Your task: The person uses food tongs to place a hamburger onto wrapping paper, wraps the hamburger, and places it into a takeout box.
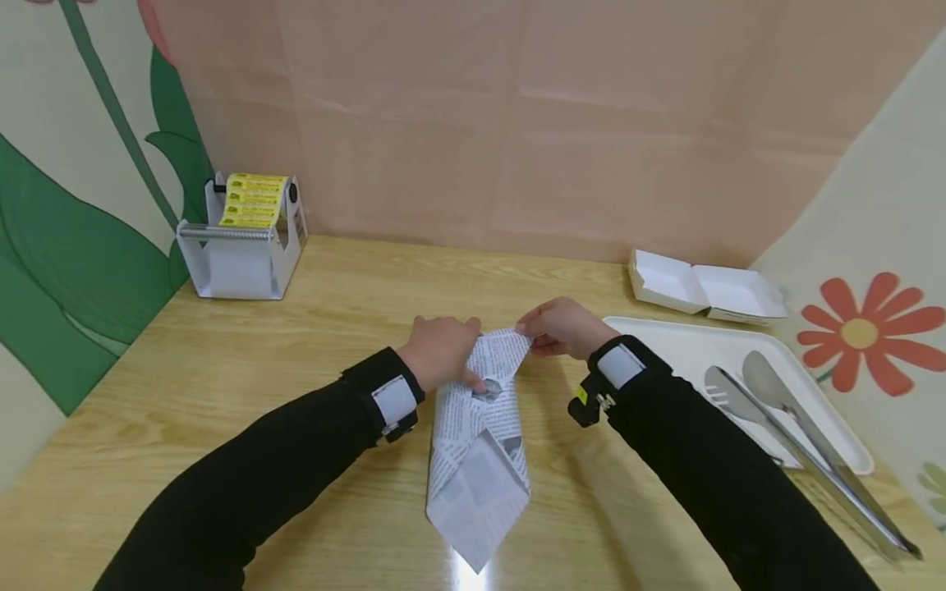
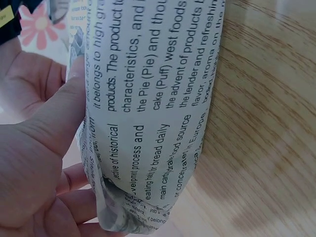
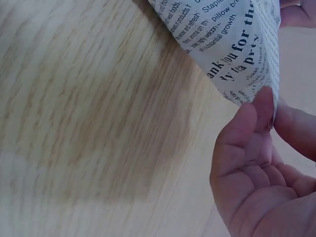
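Note:
A folded sheet of newsprint-patterned wrapping paper (image 1: 484, 443) stands out in the middle of the head view, its plain pointed flap toward the person. My left hand (image 1: 442, 351) grips the paper's left side near the far end, thumb on top. In the left wrist view that thumb (image 2: 54, 116) lies along the printed paper (image 2: 143, 98), with fingers curled beneath. At the far right corner my right hand (image 1: 563, 327) pinches the paper's tip. The right wrist view shows this corner of the paper (image 3: 237, 54) between thumb and fingers. Whatever is inside the paper is hidden.
A label dispenser (image 1: 240, 246) with a yellow roll stands at the back left. To the right, a white tray (image 1: 650, 332) holds metal tongs (image 1: 801, 419) whose handles overhang its near edge. Behind it sits an open white box (image 1: 705, 286). A paper-covered wall (image 1: 473, 123) closes the back.

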`<control>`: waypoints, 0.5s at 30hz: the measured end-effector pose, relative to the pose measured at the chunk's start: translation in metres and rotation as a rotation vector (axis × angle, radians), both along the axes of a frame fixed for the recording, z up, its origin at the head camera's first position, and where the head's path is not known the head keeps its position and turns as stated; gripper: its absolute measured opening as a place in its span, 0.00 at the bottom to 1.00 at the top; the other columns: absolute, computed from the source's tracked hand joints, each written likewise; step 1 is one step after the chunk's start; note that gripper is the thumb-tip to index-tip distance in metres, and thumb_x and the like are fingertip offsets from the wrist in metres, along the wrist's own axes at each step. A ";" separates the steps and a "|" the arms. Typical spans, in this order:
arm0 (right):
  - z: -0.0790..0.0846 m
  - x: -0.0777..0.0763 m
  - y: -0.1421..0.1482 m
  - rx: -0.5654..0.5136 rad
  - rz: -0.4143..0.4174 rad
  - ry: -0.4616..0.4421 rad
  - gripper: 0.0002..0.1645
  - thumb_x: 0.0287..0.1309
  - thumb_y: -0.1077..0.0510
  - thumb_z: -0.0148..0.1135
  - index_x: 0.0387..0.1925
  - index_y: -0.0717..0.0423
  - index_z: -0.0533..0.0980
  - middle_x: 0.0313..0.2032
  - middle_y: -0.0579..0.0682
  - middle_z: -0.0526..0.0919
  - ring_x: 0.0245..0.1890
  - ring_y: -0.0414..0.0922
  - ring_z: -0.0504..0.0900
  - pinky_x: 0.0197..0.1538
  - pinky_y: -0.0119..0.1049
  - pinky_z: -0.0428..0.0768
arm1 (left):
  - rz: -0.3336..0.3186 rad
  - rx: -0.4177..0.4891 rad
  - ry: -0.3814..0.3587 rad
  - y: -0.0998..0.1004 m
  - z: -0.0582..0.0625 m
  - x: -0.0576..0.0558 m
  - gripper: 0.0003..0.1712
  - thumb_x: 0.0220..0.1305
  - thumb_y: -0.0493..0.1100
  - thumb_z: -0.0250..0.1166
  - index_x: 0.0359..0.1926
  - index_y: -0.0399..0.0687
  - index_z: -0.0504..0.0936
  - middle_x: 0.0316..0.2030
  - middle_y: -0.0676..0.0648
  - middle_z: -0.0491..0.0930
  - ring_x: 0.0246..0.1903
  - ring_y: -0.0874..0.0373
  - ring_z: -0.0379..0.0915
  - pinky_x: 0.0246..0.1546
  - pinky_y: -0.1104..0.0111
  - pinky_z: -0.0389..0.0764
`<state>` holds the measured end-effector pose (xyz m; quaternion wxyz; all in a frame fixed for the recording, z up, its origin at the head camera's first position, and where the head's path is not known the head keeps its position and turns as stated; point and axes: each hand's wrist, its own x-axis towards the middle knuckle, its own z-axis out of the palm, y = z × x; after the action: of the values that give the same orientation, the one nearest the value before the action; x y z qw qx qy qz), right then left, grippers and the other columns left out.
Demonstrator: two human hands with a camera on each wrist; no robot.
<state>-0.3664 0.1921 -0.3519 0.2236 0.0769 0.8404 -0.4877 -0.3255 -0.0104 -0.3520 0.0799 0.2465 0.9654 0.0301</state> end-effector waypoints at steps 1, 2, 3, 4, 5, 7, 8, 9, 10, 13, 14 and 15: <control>-0.001 0.001 0.001 -0.006 -0.010 0.001 0.17 0.67 0.61 0.57 0.53 0.68 0.73 0.35 0.51 0.80 0.33 0.44 0.79 0.50 0.43 0.79 | 0.002 -0.005 0.002 0.000 0.000 0.000 0.53 0.48 0.65 0.71 0.69 0.44 0.65 0.56 0.42 0.79 0.56 0.45 0.74 0.60 0.43 0.65; -0.002 0.001 0.002 -0.015 -0.024 -0.006 0.17 0.67 0.61 0.57 0.52 0.67 0.73 0.35 0.50 0.80 0.33 0.44 0.79 0.51 0.43 0.79 | 0.004 -0.007 -0.001 0.000 0.000 0.000 0.53 0.48 0.65 0.71 0.70 0.44 0.64 0.57 0.42 0.78 0.56 0.45 0.74 0.60 0.43 0.65; -0.003 0.002 0.003 -0.022 -0.037 -0.019 0.16 0.67 0.61 0.57 0.52 0.67 0.73 0.34 0.50 0.80 0.33 0.44 0.79 0.51 0.43 0.79 | 0.005 -0.008 -0.004 0.000 -0.001 0.000 0.53 0.49 0.65 0.71 0.70 0.44 0.64 0.57 0.42 0.78 0.57 0.45 0.73 0.60 0.43 0.65; -0.004 0.003 0.004 -0.030 -0.052 -0.035 0.15 0.67 0.60 0.58 0.51 0.66 0.73 0.34 0.50 0.79 0.33 0.44 0.79 0.50 0.43 0.79 | 0.007 -0.007 -0.005 0.000 -0.001 0.000 0.53 0.49 0.65 0.71 0.70 0.44 0.64 0.57 0.42 0.78 0.56 0.45 0.73 0.60 0.43 0.65; -0.005 0.003 0.004 -0.037 -0.059 -0.048 0.15 0.67 0.60 0.58 0.51 0.66 0.72 0.34 0.50 0.79 0.33 0.44 0.79 0.50 0.42 0.79 | 0.007 -0.009 -0.009 0.000 -0.001 0.000 0.53 0.49 0.65 0.71 0.70 0.44 0.64 0.57 0.42 0.78 0.56 0.45 0.73 0.60 0.43 0.65; -0.007 0.005 0.004 -0.046 -0.072 -0.056 0.15 0.67 0.60 0.58 0.51 0.65 0.72 0.34 0.50 0.78 0.33 0.45 0.78 0.50 0.42 0.79 | 0.006 -0.015 -0.015 0.000 -0.001 0.000 0.52 0.49 0.65 0.71 0.69 0.44 0.64 0.56 0.42 0.78 0.56 0.45 0.74 0.60 0.43 0.65; -0.007 0.005 0.004 -0.049 -0.078 -0.046 0.15 0.67 0.61 0.58 0.51 0.64 0.72 0.35 0.50 0.78 0.32 0.45 0.78 0.50 0.42 0.80 | 0.006 -0.018 -0.018 0.000 0.000 0.000 0.52 0.49 0.65 0.71 0.69 0.44 0.65 0.56 0.42 0.79 0.56 0.45 0.74 0.60 0.42 0.65; -0.008 0.006 0.003 -0.053 -0.084 -0.030 0.15 0.67 0.61 0.58 0.51 0.65 0.71 0.35 0.51 0.77 0.33 0.45 0.78 0.51 0.43 0.80 | 0.004 -0.021 -0.019 0.000 0.000 0.000 0.52 0.49 0.65 0.71 0.69 0.44 0.65 0.56 0.42 0.79 0.56 0.45 0.74 0.60 0.42 0.65; -0.008 0.006 0.003 -0.058 -0.090 -0.010 0.15 0.66 0.62 0.58 0.52 0.65 0.70 0.35 0.52 0.77 0.32 0.45 0.78 0.51 0.44 0.79 | 0.001 -0.023 -0.018 -0.001 0.001 0.001 0.53 0.49 0.65 0.71 0.69 0.44 0.65 0.56 0.42 0.78 0.56 0.45 0.74 0.60 0.42 0.65; -0.007 0.006 0.002 -0.059 -0.107 0.045 0.17 0.66 0.64 0.58 0.53 0.66 0.68 0.36 0.53 0.75 0.32 0.45 0.77 0.54 0.46 0.78 | -0.004 -0.027 -0.019 0.000 0.003 0.002 0.54 0.49 0.65 0.71 0.70 0.43 0.64 0.56 0.42 0.78 0.56 0.45 0.74 0.59 0.41 0.65; -0.007 0.006 0.002 -0.057 -0.111 0.049 0.17 0.65 0.64 0.58 0.52 0.66 0.68 0.35 0.53 0.75 0.32 0.44 0.77 0.54 0.47 0.78 | -0.005 -0.026 -0.019 0.000 0.004 0.002 0.54 0.49 0.65 0.71 0.70 0.43 0.64 0.56 0.42 0.78 0.56 0.45 0.74 0.59 0.41 0.65; -0.008 0.006 0.002 -0.059 -0.111 0.043 0.16 0.66 0.63 0.58 0.52 0.66 0.68 0.35 0.53 0.75 0.31 0.44 0.77 0.54 0.47 0.78 | -0.007 -0.024 -0.017 0.000 0.004 0.002 0.54 0.49 0.65 0.71 0.70 0.42 0.64 0.56 0.41 0.78 0.56 0.45 0.74 0.59 0.40 0.65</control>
<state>-0.3599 0.1942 -0.3597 0.1801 0.1064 0.8246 -0.5257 -0.3236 -0.0101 -0.3482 0.0913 0.2485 0.9641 0.0204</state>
